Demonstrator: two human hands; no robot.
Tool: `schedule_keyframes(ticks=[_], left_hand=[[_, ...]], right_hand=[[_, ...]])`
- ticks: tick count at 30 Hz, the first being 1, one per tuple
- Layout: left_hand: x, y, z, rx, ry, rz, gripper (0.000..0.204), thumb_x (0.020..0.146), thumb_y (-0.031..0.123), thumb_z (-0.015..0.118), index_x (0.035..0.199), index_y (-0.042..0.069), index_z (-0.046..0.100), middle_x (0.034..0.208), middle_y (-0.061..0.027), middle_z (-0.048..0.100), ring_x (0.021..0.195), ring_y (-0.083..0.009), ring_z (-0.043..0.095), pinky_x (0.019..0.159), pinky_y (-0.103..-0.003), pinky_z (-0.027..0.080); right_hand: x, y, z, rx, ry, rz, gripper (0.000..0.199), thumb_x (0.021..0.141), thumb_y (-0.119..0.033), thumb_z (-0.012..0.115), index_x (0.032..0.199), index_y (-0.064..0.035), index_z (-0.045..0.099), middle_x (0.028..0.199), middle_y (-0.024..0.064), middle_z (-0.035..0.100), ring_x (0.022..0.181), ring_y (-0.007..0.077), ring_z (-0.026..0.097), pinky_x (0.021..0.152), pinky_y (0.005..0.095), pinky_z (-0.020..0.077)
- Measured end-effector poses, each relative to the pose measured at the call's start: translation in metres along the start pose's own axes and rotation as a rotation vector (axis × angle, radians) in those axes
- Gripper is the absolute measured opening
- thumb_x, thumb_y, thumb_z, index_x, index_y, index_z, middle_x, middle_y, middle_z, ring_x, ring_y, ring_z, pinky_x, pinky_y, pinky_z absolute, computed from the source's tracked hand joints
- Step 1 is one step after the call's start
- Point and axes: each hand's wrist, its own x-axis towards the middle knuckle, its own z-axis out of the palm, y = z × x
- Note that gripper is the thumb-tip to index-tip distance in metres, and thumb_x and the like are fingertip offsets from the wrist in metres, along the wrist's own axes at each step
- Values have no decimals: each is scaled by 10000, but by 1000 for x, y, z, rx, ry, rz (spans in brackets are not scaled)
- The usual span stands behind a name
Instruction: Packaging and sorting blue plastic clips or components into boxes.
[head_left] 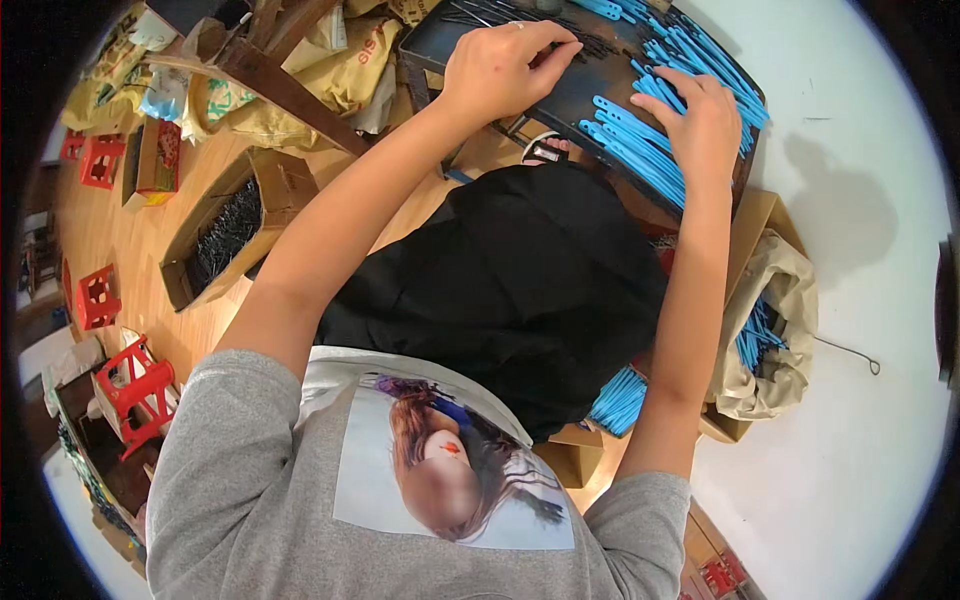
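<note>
Over the near part of a dark work table (pixel 425 50), my left hand (pixel 505 70) is closed in a pinch. Whatever lies between its fingertips, if anything, is too small to make out. Thin dark rods (pixel 592 42) lie loose just beyond those fingers. My right hand (pixel 702 118) hovers at the blue plastic handles, thumb and forefinger apart, with nothing visible in its grasp. One bundle of long blue handles (pixel 630 145), each with a hole at the end, lies beside its thumb. More blue handles (pixel 690 50) spread behind it, partly hidden by the hand.
A carton of black rods (pixel 228 225) stands on the floor at left. To the right, a paper-lined box (pixel 785 375) holds blue pieces, and another blue bundle (pixel 620 402) sits by my right forearm. Red stools (pixel 140 390), yellow sacks (pixel 350 75) and a white wall (pixel 860 290) surround the spot.
</note>
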Motion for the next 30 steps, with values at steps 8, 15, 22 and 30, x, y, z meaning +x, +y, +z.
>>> schedule_keyframes(ticks=[8, 15, 22, 30], left_hand=[[-2, -5, -28, 9, 14, -8, 67, 709, 199, 626, 738, 142, 606, 541, -13, 555, 483, -170, 551, 428, -274, 431], [12, 8, -36, 14, -24, -23, 95, 704, 143, 652, 788, 103, 632, 637, -31, 593, 521, -155, 565, 461, -246, 431], [13, 17, -38, -28, 161, 170, 107, 679, 126, 658, 779, 112, 625, 669, -28, 593, 566, -167, 564, 495, -256, 441], [-35, 101, -99, -247, -376, -17, 170, 664, 187, 679, 781, 93, 601, 703, -27, 579, 625, -192, 557, 541, -280, 446]], right_hand=[[-8, -19, -21, 33, 26, -43, 335, 578, -312, 713, 867, -153, 653, 708, 53, 528, 687, 236, 510, 610, 332, 421], [3, -6, -44, -15, -5, -86, 296, 597, -279, 704, 865, -162, 661, 702, 44, 526, 664, 222, 504, 585, 326, 413], [-12, -11, -55, 0, 39, -18, 250, 618, -283, 684, 854, -204, 666, 704, -4, 521, 724, 193, 508, 613, 328, 390], [-23, -12, -70, -59, -11, 33, 199, 647, -191, 675, 845, -181, 660, 688, 15, 530, 676, 194, 516, 600, 322, 406]])
